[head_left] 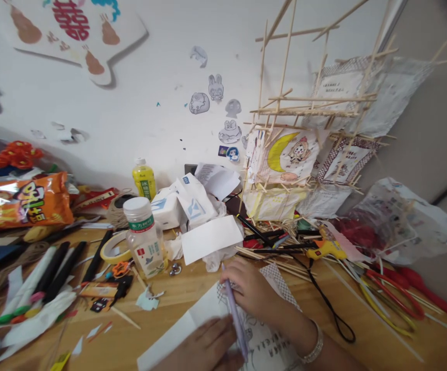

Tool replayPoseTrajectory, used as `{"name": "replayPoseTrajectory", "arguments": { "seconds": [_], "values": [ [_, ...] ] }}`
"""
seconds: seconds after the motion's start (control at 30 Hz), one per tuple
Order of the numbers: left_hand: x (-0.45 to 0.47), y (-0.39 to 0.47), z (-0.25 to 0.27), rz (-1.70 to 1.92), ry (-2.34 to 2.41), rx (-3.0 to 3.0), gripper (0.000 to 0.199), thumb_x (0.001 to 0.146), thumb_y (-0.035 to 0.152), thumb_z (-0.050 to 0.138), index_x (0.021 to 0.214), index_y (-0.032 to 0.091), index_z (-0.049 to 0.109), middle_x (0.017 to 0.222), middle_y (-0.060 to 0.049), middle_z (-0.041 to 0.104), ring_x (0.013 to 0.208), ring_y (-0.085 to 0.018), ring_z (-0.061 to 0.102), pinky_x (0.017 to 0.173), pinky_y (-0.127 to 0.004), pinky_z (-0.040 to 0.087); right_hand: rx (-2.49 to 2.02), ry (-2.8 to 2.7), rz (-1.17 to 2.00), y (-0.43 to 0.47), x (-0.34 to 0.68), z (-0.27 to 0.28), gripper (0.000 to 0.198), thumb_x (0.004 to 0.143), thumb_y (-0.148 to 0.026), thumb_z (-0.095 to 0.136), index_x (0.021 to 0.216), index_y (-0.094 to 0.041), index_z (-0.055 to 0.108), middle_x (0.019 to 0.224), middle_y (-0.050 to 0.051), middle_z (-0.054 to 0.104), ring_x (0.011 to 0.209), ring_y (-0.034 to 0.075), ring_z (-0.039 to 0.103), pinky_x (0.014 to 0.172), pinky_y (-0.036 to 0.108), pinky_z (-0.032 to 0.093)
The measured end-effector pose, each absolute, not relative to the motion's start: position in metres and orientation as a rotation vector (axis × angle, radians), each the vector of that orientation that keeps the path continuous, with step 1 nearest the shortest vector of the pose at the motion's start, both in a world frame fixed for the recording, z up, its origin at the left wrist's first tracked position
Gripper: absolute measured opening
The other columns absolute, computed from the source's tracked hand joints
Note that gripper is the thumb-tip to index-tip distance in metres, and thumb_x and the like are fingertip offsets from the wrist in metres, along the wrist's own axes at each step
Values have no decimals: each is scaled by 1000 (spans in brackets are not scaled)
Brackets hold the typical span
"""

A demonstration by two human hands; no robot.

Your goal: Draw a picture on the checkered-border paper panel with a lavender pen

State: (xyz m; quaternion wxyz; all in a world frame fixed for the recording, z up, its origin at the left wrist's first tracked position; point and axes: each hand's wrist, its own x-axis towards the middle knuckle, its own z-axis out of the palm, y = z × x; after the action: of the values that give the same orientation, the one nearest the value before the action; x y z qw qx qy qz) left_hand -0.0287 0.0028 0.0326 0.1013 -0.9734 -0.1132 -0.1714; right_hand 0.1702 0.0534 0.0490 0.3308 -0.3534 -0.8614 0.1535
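Low in the middle, a sheet of white paper [180, 330] lies on the wooden desk, with a lattice border, drawn lines and handwritten characters on its right part. Across it slants a slim light-purple stick [234, 309], whose exact kind I cannot make out. Near its upper end, my right hand [252, 291] is closed on the stick, a beaded bracelet on the wrist. My left hand [205, 345], slightly blurred, rests on the paper, its outstretched fingertips against the stick's lower half. The hands cover part of the drawing.
Left of the paper stand a clear bottle [146, 247], a tape roll [115, 247] and several markers [55, 268]. Behind are tissue packs [194, 198] and a stick frame [281, 111] with drawn panels. A yellow glue gun [326, 250] and scissors [395, 293] lie at right.
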Motion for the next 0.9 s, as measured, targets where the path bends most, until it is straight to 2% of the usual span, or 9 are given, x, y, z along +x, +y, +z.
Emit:
{"name": "replayPoseTrajectory", "arguments": {
  "seconds": [0.13, 0.27, 0.4, 0.47, 0.6, 0.73, 0.9],
  "values": [
    [-28, -3, 36, -507, -411, -2865, 26, 98, 25, 49, 122, 18, 58, 126, -6, 62, 114, -23, 57, 101, -30, 42, -988, -2037, 609, 43, 170, 52, 5, 85, -24, 56, 86, -20, 58, 85, 4, 62, 80, 19, 57, 75, 31, 45],
    [-29, -4, 35, -465, -418, -2875, 33, 94, 24, 57, 126, 16, 55, 127, -9, 61, 116, -25, 56, 100, -31, 42, -1124, -1836, 913, 39, 168, 50, 15, 86, -28, 48, 74, -21, 54, 63, -2, 54, 63, 16, 54, 61, 27, 42],
    [-29, -1, 34, -402, -414, -2909, 37, 95, 25, 54, 131, 16, 51, 133, -9, 57, 119, -24, 54, 101, -31, 40, -1173, -1602, 1210, 42, 159, 36, 8, 75, -26, 57, 77, -21, 51, 59, -5, 51, 53, 13, 50, 52, 23, 40],
    [-29, 0, 34, -426, -431, -2920, 34, 97, 26, 51, 129, 17, 54, 132, -8, 58, 118, -23, 55, 100, -31, 40, -1186, -1595, 1164, 43, 156, 30, 13, 70, -26, 61, 69, -21, 49, 61, -4, 51, 55, 12, 49, 54, 23, 40],
    [-30, -1, 33, -438, -508, -2943, 32, 96, 33, 52, 122, 16, 59, 126, -8, 62, 113, -24, 58, 97, -34, 42, -1207, -1778, 946, 44, 158, 24, 24, 74, -26, 56, 55, -21, 42, 55, -5, 44, 54, 12, 42, 53, 24, 34],
    [-28, -4, 28, -488, -577, -2925, 34, 94, 41, 56, 116, 15, 62, 122, -7, 65, 109, -25, 58, 93, -35, 44, -1146, -1926, 806, 45, 161, 21, 27, 76, -21, 48, 53, -21, 35, 52, -5, 40, 51, 11, 38, 51, 25, 29],
    [-23, -7, 19, -696, -632, -2854, 23, 93, 36, 59, 105, 18, 65, 114, -3, 68, 101, -22, 59, 89, -34, 44, -1157, -2004, 753, 44, 161, 20, 28, 77, -20, 46, 53, -21, 33, 51, -5, 38, 50, 11, 37, 50, 25, 27]
  ]
}}
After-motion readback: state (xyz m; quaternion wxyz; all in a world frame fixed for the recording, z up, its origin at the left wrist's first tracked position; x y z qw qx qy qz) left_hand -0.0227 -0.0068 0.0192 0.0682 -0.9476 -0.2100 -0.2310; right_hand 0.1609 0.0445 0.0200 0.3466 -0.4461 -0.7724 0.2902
